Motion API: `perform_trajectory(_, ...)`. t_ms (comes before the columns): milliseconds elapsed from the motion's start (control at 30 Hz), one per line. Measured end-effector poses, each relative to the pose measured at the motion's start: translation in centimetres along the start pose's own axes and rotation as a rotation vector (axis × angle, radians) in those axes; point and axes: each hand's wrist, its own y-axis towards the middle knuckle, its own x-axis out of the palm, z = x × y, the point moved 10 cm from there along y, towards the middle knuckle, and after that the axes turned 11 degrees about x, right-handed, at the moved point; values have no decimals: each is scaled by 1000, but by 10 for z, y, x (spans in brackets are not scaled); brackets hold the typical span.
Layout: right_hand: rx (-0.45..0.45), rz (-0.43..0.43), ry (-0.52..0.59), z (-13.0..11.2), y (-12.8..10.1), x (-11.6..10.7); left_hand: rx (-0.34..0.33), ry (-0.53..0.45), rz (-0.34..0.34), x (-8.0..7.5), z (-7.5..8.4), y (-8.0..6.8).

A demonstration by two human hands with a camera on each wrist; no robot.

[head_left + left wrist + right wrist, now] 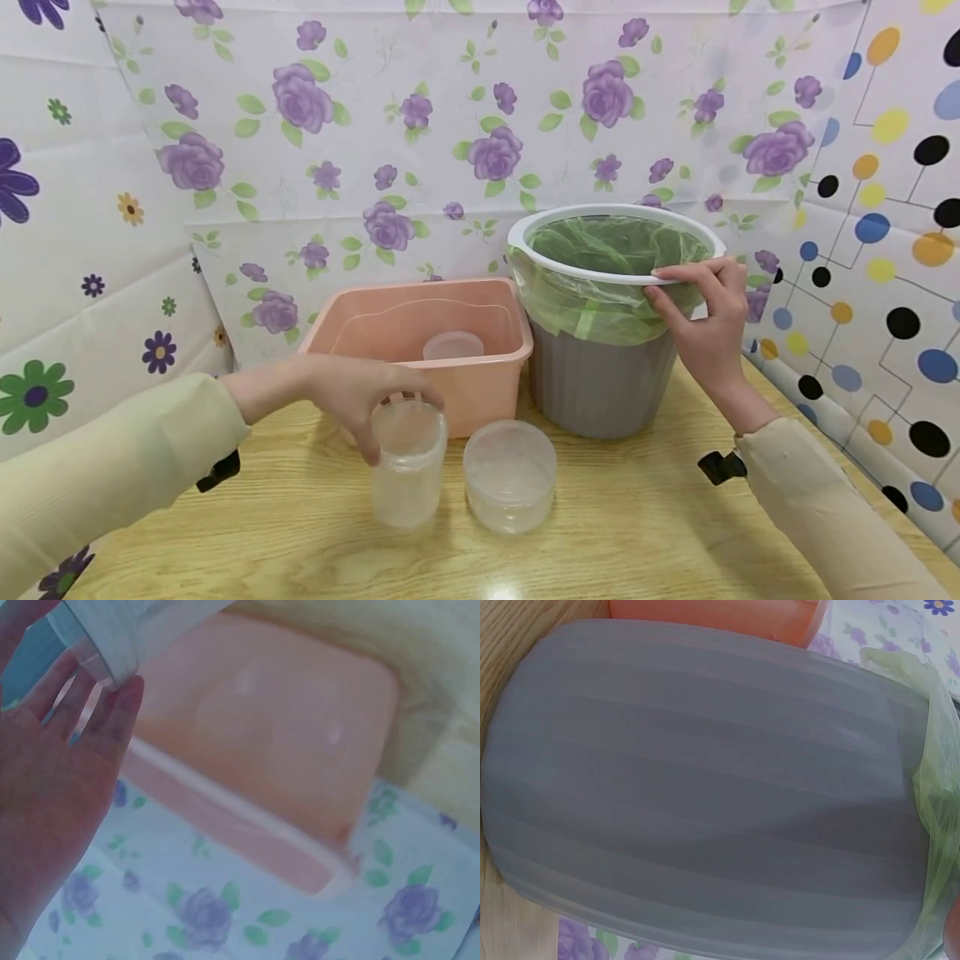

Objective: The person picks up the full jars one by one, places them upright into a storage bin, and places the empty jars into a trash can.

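Observation:
My left hand (360,400) holds a clear plastic jar (408,492) near its top, thumb on the near side and fingers behind. Whether the jar's base touches the table cannot be told. In the left wrist view the fingertips meet the rim of the jar (112,645). Beside it on the table sits a wide, low round clear container (510,479). At the right, my right hand (708,308) pinches the white rim of a grey trash can (607,383) between thumb and index finger. A green bag (562,296) lines the can and folds over its outside.
A pink plastic basin (480,392) stands behind the jar, against the trash can's left side. Inside it lies a round translucent piece (453,345). Flowered sheets (420,167) hang behind and to the left, a dotted one (862,292) to the right, around the wooden table (600,533).

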Motion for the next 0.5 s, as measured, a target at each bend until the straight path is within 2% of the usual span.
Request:
perform_trajectory(300, -3, -8, -5, -1, 0, 0, -76, -67, -124, -43, 23, 6)
perform_trajectory(400, -7, -9, -3, 0, 0, 1, -87, -52, -139, -62, 32, 11)
perform_trajectory(500, -10, -9, -1, 1, 1, 0, -133, -53, -135, -83, 36, 15)
